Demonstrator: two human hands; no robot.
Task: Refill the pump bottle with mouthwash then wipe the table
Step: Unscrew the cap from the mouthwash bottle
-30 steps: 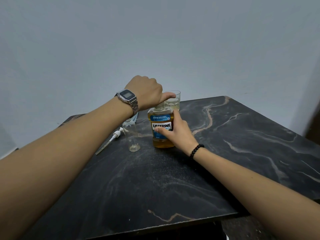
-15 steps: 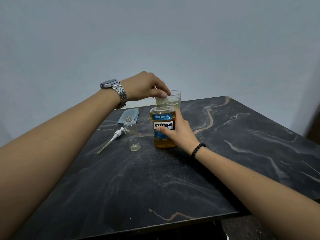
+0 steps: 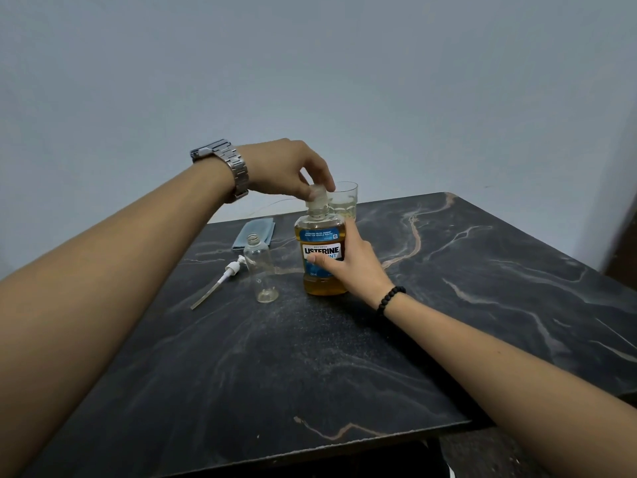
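A Listerine mouthwash bottle [image 3: 319, 236] with amber liquid stands upright on the dark marble table [image 3: 344, 357]. My right hand [image 3: 348, 263] wraps around its label side. My left hand [image 3: 293, 169] pinches the clear cap [image 3: 317, 194] at the top of the bottle neck. Left of it stands the small clear pump bottle [image 3: 259, 270], with no top on it and nearly empty. Its white pump head with tube [image 3: 220, 279] lies on the table further left. A blue folded cloth [image 3: 255, 232] lies behind the pump bottle.
A clear drinking glass [image 3: 344, 198] with a little pale liquid stands right behind the mouthwash bottle. A plain wall rises behind the table's far edge. The table's near edge runs along the bottom of the view.
My left hand has turned on the cap, the wrist rolling so the watch face points away, and the fingers now pinch the cap from above. My right hand and the bottle stay in place.
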